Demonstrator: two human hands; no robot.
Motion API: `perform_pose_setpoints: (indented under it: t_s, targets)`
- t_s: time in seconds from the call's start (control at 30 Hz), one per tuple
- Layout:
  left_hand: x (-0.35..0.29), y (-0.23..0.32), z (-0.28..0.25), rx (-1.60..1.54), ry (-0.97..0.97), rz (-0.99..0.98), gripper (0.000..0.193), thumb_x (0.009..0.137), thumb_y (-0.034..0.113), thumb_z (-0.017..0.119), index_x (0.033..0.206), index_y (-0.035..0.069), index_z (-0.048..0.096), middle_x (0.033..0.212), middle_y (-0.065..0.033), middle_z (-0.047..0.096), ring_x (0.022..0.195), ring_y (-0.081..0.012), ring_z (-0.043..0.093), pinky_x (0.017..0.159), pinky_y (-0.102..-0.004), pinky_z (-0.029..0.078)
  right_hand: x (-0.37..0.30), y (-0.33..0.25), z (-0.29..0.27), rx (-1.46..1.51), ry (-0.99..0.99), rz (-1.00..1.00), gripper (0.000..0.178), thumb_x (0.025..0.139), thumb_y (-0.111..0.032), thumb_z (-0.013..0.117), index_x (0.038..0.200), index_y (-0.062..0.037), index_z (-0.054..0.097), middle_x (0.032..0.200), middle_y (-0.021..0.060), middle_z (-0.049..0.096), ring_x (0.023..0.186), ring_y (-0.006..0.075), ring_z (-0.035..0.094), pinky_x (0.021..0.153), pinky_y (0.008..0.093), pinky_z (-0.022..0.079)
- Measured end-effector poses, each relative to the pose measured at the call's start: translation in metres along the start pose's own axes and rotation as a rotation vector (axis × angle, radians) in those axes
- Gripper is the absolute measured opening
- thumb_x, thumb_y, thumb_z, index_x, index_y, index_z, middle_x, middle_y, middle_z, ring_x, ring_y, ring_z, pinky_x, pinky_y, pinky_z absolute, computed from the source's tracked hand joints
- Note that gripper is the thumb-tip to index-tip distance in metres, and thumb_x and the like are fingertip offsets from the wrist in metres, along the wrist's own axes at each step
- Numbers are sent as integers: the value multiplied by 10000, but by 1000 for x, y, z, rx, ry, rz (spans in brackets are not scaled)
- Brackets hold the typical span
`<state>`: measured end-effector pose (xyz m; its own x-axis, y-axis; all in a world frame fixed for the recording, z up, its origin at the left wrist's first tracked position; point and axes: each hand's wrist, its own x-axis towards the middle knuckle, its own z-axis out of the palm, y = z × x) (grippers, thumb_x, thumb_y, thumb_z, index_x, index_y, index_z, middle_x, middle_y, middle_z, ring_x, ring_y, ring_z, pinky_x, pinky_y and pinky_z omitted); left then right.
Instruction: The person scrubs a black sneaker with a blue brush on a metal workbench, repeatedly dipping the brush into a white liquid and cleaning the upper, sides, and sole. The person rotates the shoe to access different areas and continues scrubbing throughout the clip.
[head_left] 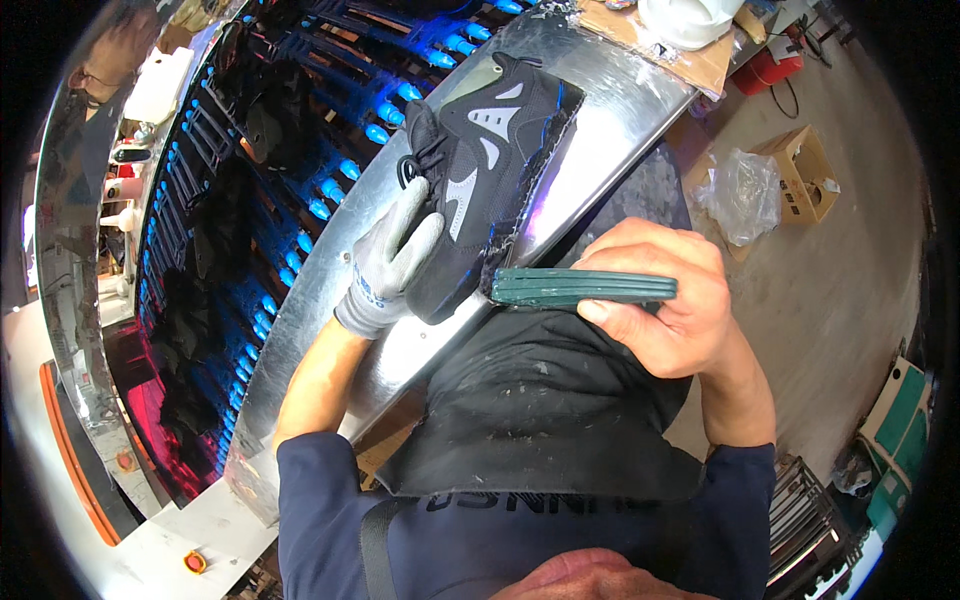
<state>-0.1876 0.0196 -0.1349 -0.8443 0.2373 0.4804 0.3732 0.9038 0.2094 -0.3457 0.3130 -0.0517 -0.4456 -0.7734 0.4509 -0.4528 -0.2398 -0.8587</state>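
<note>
Left hand (gloved) clasps the black shoe — bare right hand pinches a green sole.

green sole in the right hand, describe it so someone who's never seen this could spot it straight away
Start at the long shiny metal bench running diagonally across the middle, where a gloved left hand steadies a black shoe with grey panels. Just below the shoe's bottom edge, the bare right hand pinches the green sole, edge-on. It is the only flat, dark green, layered slab there.

Shoe factory floor: metal conveyor machine with blue-lit racks, concrete floor.
</note>
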Motion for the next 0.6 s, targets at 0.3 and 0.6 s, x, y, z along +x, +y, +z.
perform_pose_setpoints:
  t_s: [0.3,0.6]
  targets:
    - [65,38,-2,83,271,44,685,767,233,853,1365,4,611,1430,-304,566,1359,-559,527,1171,-693,354,-28,35,6,680,566,148,225,1021,-84,685,1166,86,707,990,197,767,820,243,750,718,353,645]
    - [83,29,-24,-181,105,65,908,642,233,923,1434,-49,579,1454,-282,617,1394,-458,578,1228,-631,332,-40,10,0,257,431,40,192,915,26,720,1087,111,706,976,201,732,820,220,716,729,329,582]
